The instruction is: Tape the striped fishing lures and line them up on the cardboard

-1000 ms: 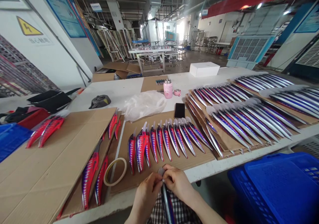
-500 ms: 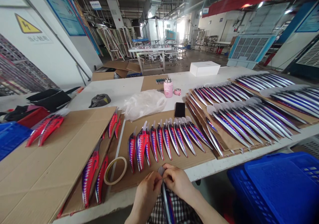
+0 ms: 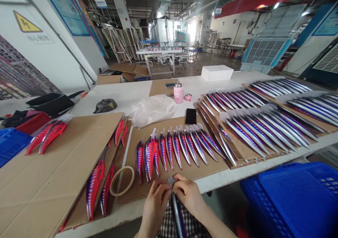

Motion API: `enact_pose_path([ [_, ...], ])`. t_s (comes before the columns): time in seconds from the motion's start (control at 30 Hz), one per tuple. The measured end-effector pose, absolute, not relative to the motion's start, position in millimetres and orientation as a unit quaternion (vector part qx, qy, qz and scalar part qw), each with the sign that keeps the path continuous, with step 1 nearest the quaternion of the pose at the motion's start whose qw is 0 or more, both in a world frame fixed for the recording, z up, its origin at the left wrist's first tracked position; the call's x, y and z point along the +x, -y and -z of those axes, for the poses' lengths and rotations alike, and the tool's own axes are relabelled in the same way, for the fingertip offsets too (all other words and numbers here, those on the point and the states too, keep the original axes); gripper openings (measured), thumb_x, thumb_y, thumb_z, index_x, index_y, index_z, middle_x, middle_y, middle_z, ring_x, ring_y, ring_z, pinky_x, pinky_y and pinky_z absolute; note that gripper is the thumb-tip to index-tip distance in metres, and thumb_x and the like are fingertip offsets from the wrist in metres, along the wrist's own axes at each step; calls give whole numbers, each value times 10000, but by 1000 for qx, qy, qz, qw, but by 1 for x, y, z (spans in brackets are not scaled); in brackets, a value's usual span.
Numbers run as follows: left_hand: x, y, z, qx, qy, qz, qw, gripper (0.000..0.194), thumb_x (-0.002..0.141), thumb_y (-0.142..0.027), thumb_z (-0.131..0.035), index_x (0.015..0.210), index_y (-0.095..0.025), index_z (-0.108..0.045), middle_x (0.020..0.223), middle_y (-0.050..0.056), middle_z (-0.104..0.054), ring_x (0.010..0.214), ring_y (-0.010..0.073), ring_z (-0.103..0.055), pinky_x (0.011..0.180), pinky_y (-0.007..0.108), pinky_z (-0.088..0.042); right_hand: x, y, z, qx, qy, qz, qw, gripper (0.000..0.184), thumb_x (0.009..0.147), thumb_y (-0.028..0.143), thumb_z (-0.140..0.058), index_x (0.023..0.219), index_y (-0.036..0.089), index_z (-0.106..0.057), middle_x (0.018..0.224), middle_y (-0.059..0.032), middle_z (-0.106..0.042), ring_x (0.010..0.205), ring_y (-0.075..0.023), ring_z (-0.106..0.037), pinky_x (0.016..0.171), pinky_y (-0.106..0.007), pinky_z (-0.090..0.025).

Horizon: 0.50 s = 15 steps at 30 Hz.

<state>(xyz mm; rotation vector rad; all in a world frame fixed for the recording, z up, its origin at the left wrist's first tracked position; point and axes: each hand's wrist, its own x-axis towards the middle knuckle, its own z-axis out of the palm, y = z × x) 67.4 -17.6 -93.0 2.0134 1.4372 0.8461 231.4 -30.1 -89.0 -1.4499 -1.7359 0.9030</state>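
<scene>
A fishing lure [image 3: 177,215] with a dark and silver body stands over my checked lap, its clear lip pointing away from me. My right hand [image 3: 189,194] pinches the lure at the base of that lip. From the other side, my left hand [image 3: 157,198] has its fingertips closed at the same spot; anything small between them is hidden. Just beyond my hands, a row of red, purple and silver lures [image 3: 169,148] lies on a cardboard sheet [image 3: 211,168]. A roll of tape [image 3: 121,181] lies left of my hands.
Silver-purple lures [image 3: 264,128] lie on stacked cardboard at right. More red lures [image 3: 93,187] are at left. A phone [image 3: 190,116], plastic bag [image 3: 153,110], pink bottle [image 3: 178,93] and white box [image 3: 217,73] are farther back. A blue crate [image 3: 293,199] stands below right.
My left hand has shifted slightly and its fingers have turned, so more of the clear lip shows. My right hand stays at the lip base.
</scene>
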Motion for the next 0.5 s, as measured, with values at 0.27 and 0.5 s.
enact_pose_path([
  [0.27, 67, 23, 95, 751, -508, -320, 274, 202, 860, -275, -527, 784, -226, -708, 863, 50, -640, 814, 202, -652, 727, 286, -539, 229, 34, 93, -584, 637, -358, 353, 211, 774, 21, -556, 708, 198, -651, 1089, -37, -675, 911, -178, -670, 802, -239, -480],
  [0.5, 66, 23, 98, 750, -506, -323, 278, 151, 854, -237, -546, 778, -224, -676, 863, 35, -633, 800, 188, -638, 720, 267, -528, 238, 34, 87, -540, 690, -368, 312, 440, 816, 28, -530, 1202, 231, -595, 1427, -82, -474, 1232, -218, -534, 1009, -326, -418],
])
